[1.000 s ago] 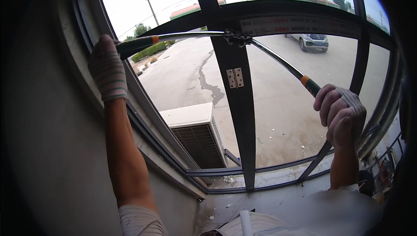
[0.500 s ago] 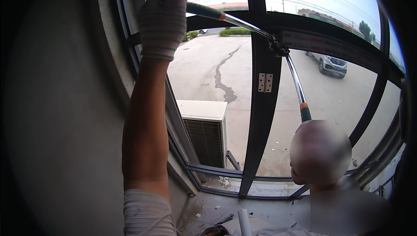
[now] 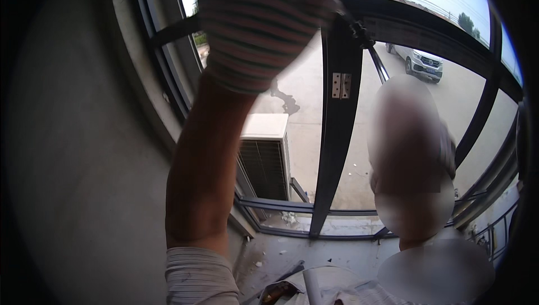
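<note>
My left hand (image 3: 261,33), in a striped knit glove, is raised high and closed round one handle of a long-handled bolt cutter (image 3: 363,34). That handle is mostly hidden behind the glove. The cutter's dark head rests at or against the black window frame (image 3: 338,136), near where an upright and a crossbar meet; what its jaws hold, I cannot make out. A shiny second handle slopes down to my right hand (image 3: 405,120), which grips its end. That hand and its wrist are largely smeared by blur.
A metal hinge (image 3: 341,85) is fixed on the upright. A grey wall (image 3: 84,153) runs along my left. Beyond the frame stand an outdoor air-conditioner unit (image 3: 264,153) and a parked pickup (image 3: 421,62). Debris lies on the sill (image 3: 275,249) below.
My left hand has swung right and nearer to the camera, and my right hand has risen. The cutter's handles have come closer together. The whole view has shifted slightly.
</note>
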Tool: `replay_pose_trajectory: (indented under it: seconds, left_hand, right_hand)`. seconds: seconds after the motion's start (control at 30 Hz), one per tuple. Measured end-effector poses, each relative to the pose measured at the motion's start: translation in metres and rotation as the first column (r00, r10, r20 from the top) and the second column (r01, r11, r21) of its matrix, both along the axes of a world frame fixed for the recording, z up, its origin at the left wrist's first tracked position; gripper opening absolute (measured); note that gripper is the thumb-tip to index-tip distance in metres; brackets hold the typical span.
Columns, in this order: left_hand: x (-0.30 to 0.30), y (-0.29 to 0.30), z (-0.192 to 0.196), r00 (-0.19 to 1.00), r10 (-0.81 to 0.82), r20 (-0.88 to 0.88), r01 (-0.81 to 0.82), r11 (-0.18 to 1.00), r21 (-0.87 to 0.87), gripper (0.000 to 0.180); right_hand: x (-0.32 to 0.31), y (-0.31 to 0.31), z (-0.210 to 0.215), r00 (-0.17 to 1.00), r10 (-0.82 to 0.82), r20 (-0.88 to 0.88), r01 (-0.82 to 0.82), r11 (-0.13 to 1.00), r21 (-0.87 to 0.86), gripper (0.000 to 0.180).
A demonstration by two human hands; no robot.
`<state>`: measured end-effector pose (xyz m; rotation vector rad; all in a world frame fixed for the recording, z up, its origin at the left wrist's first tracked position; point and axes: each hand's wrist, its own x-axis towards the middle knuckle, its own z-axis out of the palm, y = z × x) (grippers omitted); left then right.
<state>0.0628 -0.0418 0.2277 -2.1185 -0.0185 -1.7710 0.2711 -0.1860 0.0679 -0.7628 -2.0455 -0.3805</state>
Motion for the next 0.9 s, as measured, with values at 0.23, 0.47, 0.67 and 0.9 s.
replay_pose_trajectory:
  seconds: [0.23, 0.47, 0.67, 0.9]
  left_hand:
    - [-0.133, 0.012, 0.0, 0.427, 0.808, 0.406, -0.904, 0.39, 0.174, 0.007]
    - [-0.169, -0.015, -0.093, 0.459, 0.794, 0.398, -0.824, 0.548, -0.145, 0.015]
    - [-0.177, -0.009, -0.204, 0.55, 0.594, 0.586, -0.264, 0.79, -0.553, 0.057]
    - [-0.26, 0.052, -0.347, 0.203, 0.81, 0.55, 0.622, 0.327, -0.712, 0.036]
  right_hand:
    - [-0.045, -0.016, -0.055, 0.999, -0.008, -0.046, 0.016, 0.985, 0.173, 0.012]
    - [-0.05, -0.005, -0.168, 0.697, -0.551, -0.458, 0.141, 0.732, -0.667, 0.048]
    - [-0.054, 0.042, -0.261, 0.397, -0.742, -0.541, -0.515, 0.308, -0.8, 0.019]
    - [-0.017, -0.025, -0.378, 0.612, -0.748, -0.255, 0.383, 0.563, -0.732, 0.022]
